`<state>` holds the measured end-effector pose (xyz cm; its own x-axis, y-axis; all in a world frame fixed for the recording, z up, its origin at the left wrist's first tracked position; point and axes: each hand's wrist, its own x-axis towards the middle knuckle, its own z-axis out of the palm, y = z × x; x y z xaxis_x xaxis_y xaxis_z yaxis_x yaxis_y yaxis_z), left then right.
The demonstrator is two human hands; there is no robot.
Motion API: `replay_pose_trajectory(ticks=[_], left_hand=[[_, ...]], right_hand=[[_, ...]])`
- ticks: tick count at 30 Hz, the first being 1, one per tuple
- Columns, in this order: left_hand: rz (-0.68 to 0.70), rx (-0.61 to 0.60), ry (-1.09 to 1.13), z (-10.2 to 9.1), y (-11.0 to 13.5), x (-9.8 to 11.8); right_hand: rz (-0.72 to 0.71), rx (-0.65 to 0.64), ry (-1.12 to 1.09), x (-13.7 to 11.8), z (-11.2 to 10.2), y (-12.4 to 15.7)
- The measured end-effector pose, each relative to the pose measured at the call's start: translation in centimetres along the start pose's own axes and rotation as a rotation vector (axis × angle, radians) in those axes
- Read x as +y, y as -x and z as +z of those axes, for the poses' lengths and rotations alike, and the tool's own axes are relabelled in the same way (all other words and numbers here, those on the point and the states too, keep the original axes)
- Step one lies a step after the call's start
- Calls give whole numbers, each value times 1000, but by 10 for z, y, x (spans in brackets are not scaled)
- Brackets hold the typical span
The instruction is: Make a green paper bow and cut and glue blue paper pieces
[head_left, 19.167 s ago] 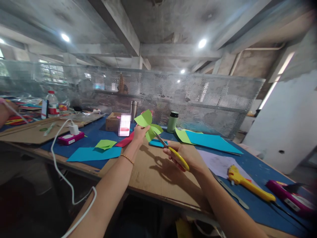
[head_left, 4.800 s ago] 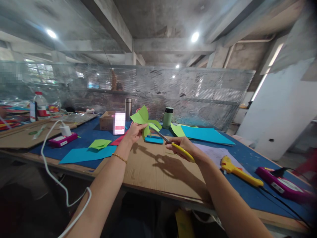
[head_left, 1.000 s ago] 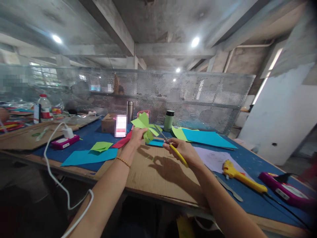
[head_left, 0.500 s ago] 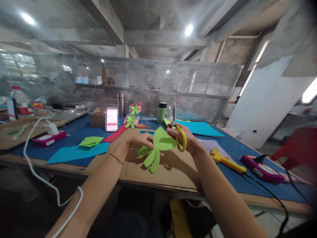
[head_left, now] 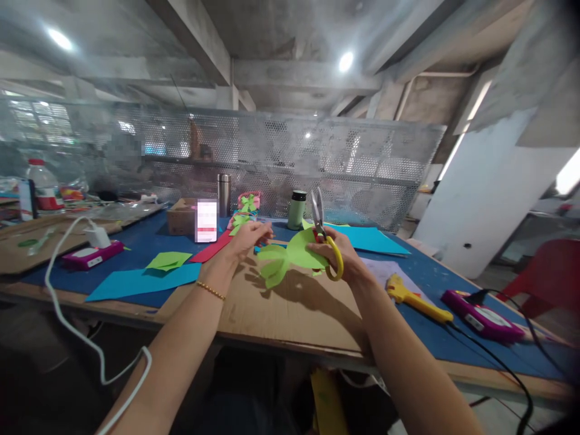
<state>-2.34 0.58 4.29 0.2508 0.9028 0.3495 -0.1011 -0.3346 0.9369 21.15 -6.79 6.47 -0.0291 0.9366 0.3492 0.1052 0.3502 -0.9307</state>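
Note:
My right hand [head_left: 338, 249] grips yellow-handled scissors [head_left: 318, 211], their metal blades pointing up. The same hand pinches a light green paper cutout [head_left: 290, 257] with several petal-like lobes. It hangs over a brown cardboard sheet [head_left: 272, 314] and casts a shadow there. My left hand [head_left: 249, 238] hovers behind and to the left of the cutout, apart from it. Its fingers reach to the right, partly curled, and nothing shows between them. A bead bracelet [head_left: 211, 290] circles the left wrist.
Blue paper [head_left: 140, 281] with green pieces [head_left: 168, 261] lies left. A yellow glue gun [head_left: 419, 300] and purple device [head_left: 483, 314] are at right, with cords. Behind stand a green tumbler [head_left: 296, 212], a steel flask [head_left: 223, 194], a cardboard box [head_left: 181, 217] and pink-and-green paper crafts [head_left: 247, 205].
My left hand has let go of the green paper cutout and moved up and back. The cutout has turned in my right hand, its lower strips now swung up. The scissors stay gripped.

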Motion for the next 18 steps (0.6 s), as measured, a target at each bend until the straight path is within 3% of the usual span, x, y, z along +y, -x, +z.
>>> replay_pose_trajectory(ticks=[2, 5, 7, 10, 11, 13, 18], left_hand=[[-23, 147, 119, -2, -4, 1], [-25, 104, 278, -3, -1, 7], [-43, -92, 275, 1, 8, 11], [-181, -504, 165, 19, 23, 10], [-205, -556, 151, 28, 27, 9], [-187, -516, 174, 46, 30, 3], [-5, -128, 368, 66, 21, -11]], right_hand=[[-25, 70, -10, 2, -1, -2], [-79, 261, -50, 5, 0, -5], [-126, 392, -87, 7, -1, -8], [-205, 501, -143, 11, 0, -11], [-224, 513, -158, 12, 2, -11], [-240, 513, -175, 15, 9, -9], [-217, 379, -182, 22, 39, 0]])
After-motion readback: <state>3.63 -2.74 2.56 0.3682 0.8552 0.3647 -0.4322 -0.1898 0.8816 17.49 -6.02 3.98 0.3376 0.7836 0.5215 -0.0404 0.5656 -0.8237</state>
